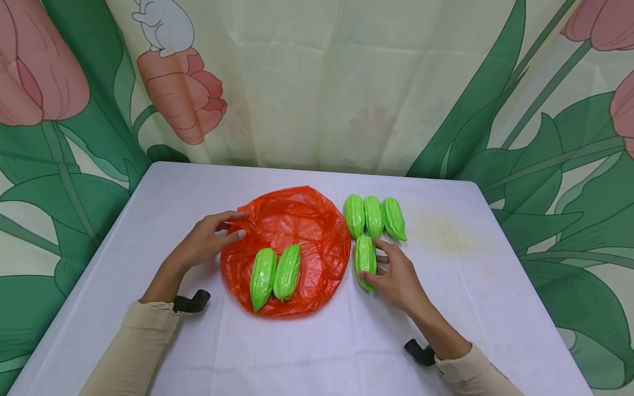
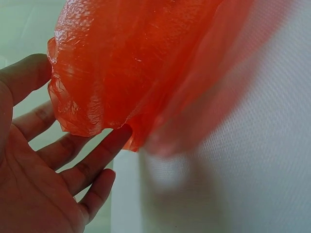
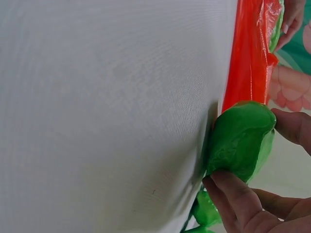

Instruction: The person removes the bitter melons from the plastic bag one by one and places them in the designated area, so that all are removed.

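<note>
A bitter melon [image 1: 365,263], bright green, glossy and ridged, lies between the thumb and fingers of my right hand [image 1: 396,275]. In the right wrist view the thumb touches one end of this bitter melon [image 3: 241,138] and the fingertips the other. A red plastic bag [image 1: 322,275] is spread in a round shape on the table, its rim standing up a little. Two bitter melons [image 1: 275,275] lie inside it, near its front. My left hand [image 1: 208,239] is at the bag's left rim with fingers extended; in the left wrist view they touch the bag [image 2: 97,87].
Three more bitter melons [image 1: 373,216] lie side by side right of the bag, behind the gripped one. A white cloth covers the table [image 1: 297,357]. Behind the table's far edge hangs a printed curtain [image 1: 317,99]. Black wrist cameras [image 1: 192,301] are worn on both arms.
</note>
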The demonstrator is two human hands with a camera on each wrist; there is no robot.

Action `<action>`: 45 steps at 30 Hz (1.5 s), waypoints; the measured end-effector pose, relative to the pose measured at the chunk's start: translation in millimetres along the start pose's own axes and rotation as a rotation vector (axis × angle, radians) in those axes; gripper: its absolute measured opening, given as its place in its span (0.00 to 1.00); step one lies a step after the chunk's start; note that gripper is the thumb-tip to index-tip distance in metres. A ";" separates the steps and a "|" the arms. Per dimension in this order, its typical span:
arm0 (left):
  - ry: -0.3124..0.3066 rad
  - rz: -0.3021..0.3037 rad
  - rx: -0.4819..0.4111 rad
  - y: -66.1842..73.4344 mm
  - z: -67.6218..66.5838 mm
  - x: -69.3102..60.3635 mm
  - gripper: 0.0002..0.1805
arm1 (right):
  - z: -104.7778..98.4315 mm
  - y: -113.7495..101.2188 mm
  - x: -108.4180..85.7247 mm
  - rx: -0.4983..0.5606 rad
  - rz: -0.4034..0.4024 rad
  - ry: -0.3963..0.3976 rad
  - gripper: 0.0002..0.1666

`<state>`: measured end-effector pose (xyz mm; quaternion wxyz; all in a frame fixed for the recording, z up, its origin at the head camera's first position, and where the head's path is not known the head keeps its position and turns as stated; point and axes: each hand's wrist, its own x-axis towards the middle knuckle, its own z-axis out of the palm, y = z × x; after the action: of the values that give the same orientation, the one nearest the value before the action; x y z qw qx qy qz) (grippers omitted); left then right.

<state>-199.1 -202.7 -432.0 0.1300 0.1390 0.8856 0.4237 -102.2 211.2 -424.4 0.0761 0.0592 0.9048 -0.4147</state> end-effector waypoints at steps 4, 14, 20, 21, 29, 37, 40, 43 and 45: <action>0.004 0.002 -0.003 0.0 -0.4 -0.6 0.30 | 0.0 -1.4 1.9 -0.011 -0.002 0.001 0.53; 0.008 0.000 -0.001 0.4 -0.9 -2.1 0.30 | -1.5 -0.4 3.9 -0.004 0.000 -0.008 0.55; 0.007 -0.004 -0.004 1.5 -1.8 -2.5 0.30 | -3.2 -3.3 4.4 0.001 -0.009 -0.008 0.55; 0.006 -0.003 -0.004 1.4 -1.7 -2.4 0.30 | -3.5 -3.9 4.3 0.000 -0.009 -0.006 0.55; 0.005 0.001 -0.007 1.1 -0.9 -1.7 0.30 | -6.5 -8.6 4.8 -0.032 -0.024 0.036 0.53; 0.008 0.011 -0.003 -1.0 -1.2 -1.3 0.30 | -11.2 -12.7 8.6 -0.063 -0.050 0.064 0.53; 0.005 0.008 -0.005 -1.4 -1.1 -1.4 0.30 | -11.5 -14.2 9.4 -0.056 -0.068 0.072 0.54; 0.004 0.001 -0.005 -1.4 -0.9 -1.3 0.30 | -9.6 -16.4 10.3 -0.040 -0.086 0.081 0.54; 0.006 -0.005 -0.003 -1.5 -1.0 -1.4 0.30 | -7.2 -19.1 10.8 -0.017 -0.099 0.083 0.54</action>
<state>-198.3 -204.7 -432.4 0.1288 0.1353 0.8857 0.4250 -116.6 204.7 -407.7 0.0182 0.0308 0.9125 -0.4075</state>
